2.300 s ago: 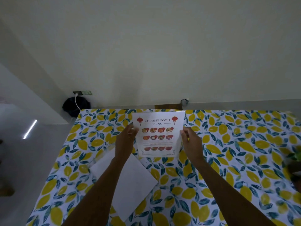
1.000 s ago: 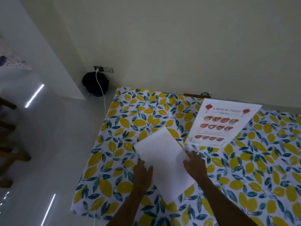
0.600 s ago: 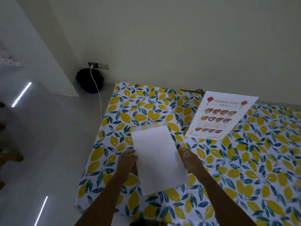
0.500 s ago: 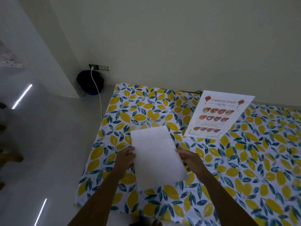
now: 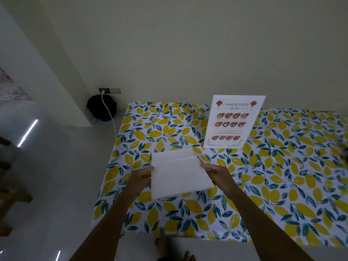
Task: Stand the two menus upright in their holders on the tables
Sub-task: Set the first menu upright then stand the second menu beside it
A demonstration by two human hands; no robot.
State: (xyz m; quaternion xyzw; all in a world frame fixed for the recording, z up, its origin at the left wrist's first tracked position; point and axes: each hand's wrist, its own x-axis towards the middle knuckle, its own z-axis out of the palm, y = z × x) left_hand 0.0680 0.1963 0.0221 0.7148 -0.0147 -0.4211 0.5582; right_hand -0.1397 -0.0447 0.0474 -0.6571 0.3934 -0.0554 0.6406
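Both hands hold one blank-backed menu [image 5: 178, 176] low in the centre of the frame, lifted off the desk [image 5: 282, 185]: the left hand [image 5: 140, 178] grips its left edge with thumb on top, the right hand [image 5: 216, 173] grips its right edge; each grip is clenched on the sheet; a paler strip shows along its far edge, and whether that is a fold or a clear holder cannot be told; menus number two, the second a printed "Chinese Food Menu" [image 5: 233, 122] standing upright at upper right of centre, its holder not discernible; half a second ago the held sheet sat lower and more skewed, and now it is squarer to the view; a black bin [image 5: 100, 108] with a white cable [image 5: 110, 117] sits on the floor at upper left.
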